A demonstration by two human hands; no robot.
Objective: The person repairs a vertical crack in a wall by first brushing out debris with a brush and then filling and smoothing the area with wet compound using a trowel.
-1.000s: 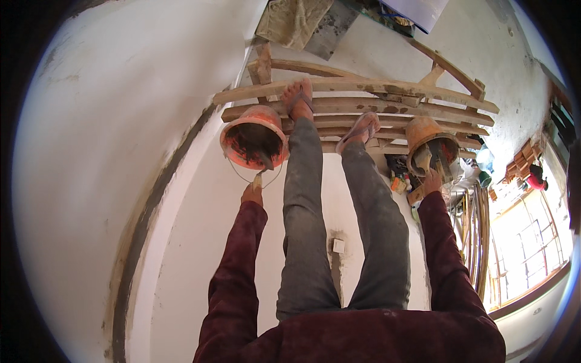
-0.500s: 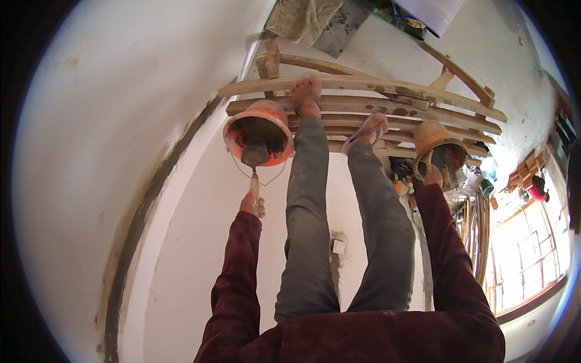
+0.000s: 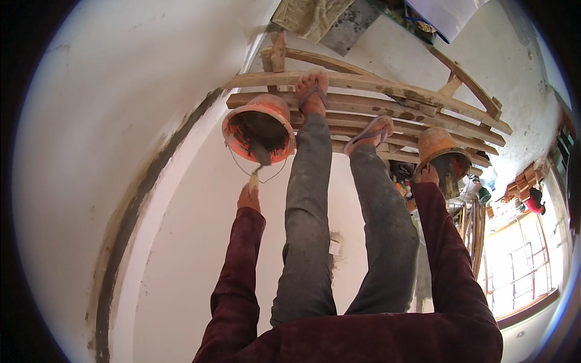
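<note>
My left hand (image 3: 249, 198) is closed round the pale handle of a trowel (image 3: 261, 153). Grey mortar coats its blade, which tilts edge-on at the mouth of a red-orange bucket (image 3: 232, 137). Dark grey mortar lies inside that bucket, and its wire bail hangs down in front. On the right, my right hand (image 3: 429, 175) grips the near rim of a second, more worn orange bucket (image 3: 437, 140). A flat, pale handle-like piece (image 3: 451, 186) pokes out of this bucket beside the hand; what it belongs to is hidden.
Both buckets and my sandalled feet rest on a scaffold of spaced wooden planks (image 3: 363, 104). A white wall (image 3: 109, 121) with a dark unpainted strip runs along the left. A cloth (image 3: 308, 17) lies beyond the planks. Stacked bricks (image 3: 525, 180) and a barred window (image 3: 520, 272) are at right.
The trowel blade has turned from flat-on to edge-on and shifted slightly right in the left bucket. My left wrist has rotated with it. The right hand stays at its bucket's rim.
</note>
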